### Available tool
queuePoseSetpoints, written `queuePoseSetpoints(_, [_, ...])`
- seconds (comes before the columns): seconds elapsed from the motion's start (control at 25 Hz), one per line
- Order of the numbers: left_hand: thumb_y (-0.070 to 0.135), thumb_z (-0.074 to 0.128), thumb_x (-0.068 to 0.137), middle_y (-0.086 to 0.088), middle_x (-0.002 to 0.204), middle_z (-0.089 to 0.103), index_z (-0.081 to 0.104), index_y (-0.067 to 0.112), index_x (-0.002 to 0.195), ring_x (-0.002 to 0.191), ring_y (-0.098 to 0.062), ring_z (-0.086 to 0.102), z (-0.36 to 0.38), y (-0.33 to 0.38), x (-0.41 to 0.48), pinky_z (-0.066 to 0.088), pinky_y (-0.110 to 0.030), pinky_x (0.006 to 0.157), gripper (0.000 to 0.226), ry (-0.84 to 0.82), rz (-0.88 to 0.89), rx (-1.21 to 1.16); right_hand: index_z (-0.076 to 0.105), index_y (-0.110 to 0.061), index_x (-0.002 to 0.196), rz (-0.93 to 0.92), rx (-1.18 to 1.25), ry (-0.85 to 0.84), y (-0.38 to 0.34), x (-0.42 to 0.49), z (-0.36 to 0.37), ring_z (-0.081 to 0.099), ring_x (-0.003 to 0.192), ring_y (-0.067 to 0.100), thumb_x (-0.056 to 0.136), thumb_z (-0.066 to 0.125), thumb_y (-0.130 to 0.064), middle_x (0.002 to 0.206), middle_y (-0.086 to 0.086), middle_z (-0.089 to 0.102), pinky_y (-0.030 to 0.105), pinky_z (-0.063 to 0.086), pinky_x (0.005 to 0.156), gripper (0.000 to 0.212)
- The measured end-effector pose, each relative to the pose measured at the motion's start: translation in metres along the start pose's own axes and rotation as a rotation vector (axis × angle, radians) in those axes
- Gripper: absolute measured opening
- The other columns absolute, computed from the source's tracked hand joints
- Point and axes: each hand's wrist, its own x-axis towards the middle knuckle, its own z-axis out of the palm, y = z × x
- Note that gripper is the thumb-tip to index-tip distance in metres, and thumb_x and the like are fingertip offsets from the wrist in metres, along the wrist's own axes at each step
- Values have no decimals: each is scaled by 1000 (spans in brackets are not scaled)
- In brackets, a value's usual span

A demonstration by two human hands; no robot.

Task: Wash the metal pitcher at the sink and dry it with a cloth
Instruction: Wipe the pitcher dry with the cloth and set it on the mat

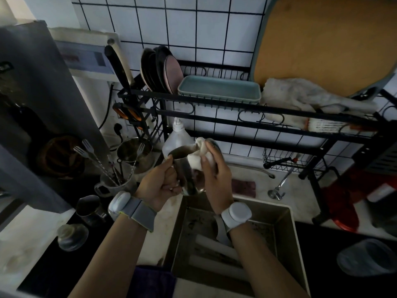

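I hold the shiny metal pitcher (187, 168) above the far edge of the sink (287, 214), at the centre of the head view. My left hand (160, 186) grips its handle from the left. My right hand (217, 173) presses a white cloth (198, 157) against the pitcher's rim and right side. The cloth drapes over the spout area and partly into the opening. The pitcher's lower right wall is hidden behind my right hand.
A black dish rack (236, 108) with plates, a teal tray (219, 89) and a rag spans the wall above. A soap bottle (177, 136) stands right behind the pitcher. Cups with forks (116, 179) sit left; the tap (279, 186) is at right.
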Motion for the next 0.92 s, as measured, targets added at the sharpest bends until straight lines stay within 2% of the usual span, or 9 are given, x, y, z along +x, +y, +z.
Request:
queuePoseSetpoints(0.04, [38,36,103,8,36,27,36,23,39,32,-8,23,-2,0,0,26,-22,44,66,-24,-2,-12,47,-16,141,25,21,-1,2,-2,-2,48,133,7,99,51,-19,146,1,49,20,43,106,43])
queuePoseSetpoints(0.12, [38,35,103,8,38,25,34,23,42,33,-9,22,-5,-1,0,27,-23,44,63,-40,2,-23,46,-15,142,63,50,4,7,-9,-5,48,133,12,99,51,-17,147,3,47,25,45,106,44])
queuePoseSetpoints(0.24, [39,34,103,7,37,23,32,23,41,34,-10,18,-5,1,0,25,-24,45,65,-33,-4,-22,48,-15,141,43,60,23,7,-20,-8,49,132,9,97,55,-15,146,1,49,29,46,107,44])
queuePoseSetpoints(0.36, [40,35,103,7,35,22,31,23,39,37,-11,12,0,3,0,22,-24,48,66,-3,-16,-38,50,-18,140,-15,-2,34,4,-29,-3,47,133,4,95,60,-20,145,-4,51,25,43,108,46])
queuePoseSetpoints(0.48, [42,38,102,7,32,25,40,23,38,30,-8,19,9,1,-3,24,-22,45,67,86,-25,13,49,-20,141,-69,-71,63,0,-37,8,38,140,6,93,62,-18,150,-4,45,20,35,113,49])
queuePoseSetpoints(0.6, [41,44,100,6,33,33,51,16,62,30,-8,24,17,-6,-7,30,-20,43,46,187,-39,74,50,-17,140,-125,-124,60,-5,-41,16,32,144,10,94,61,-15,152,-2,42,28,32,117,47])
queuePoseSetpoints(0.68, [40,49,98,4,35,32,54,14,69,30,-8,24,18,-11,-9,33,-22,44,39,216,-45,74,51,-14,140,-170,-153,45,-10,-35,18,32,145,13,95,59,-14,151,0,44,31,31,118,45])
queuePoseSetpoints(0.8, [40,50,98,5,35,25,44,17,51,30,-9,20,16,-15,-12,26,-29,54,53,206,-24,45,52,-9,138,-195,-199,43,-18,-17,16,38,142,14,97,57,-13,147,4,49,29,31,118,42])
queuePoseSetpoints(0.92, [40,41,102,7,35,23,33,23,39,31,-8,18,11,-9,-14,20,-26,51,65,94,13,38,53,-7,137,-103,-104,69,-18,-11,10,48,134,11,97,54,-13,142,5,55,31,41,112,40])
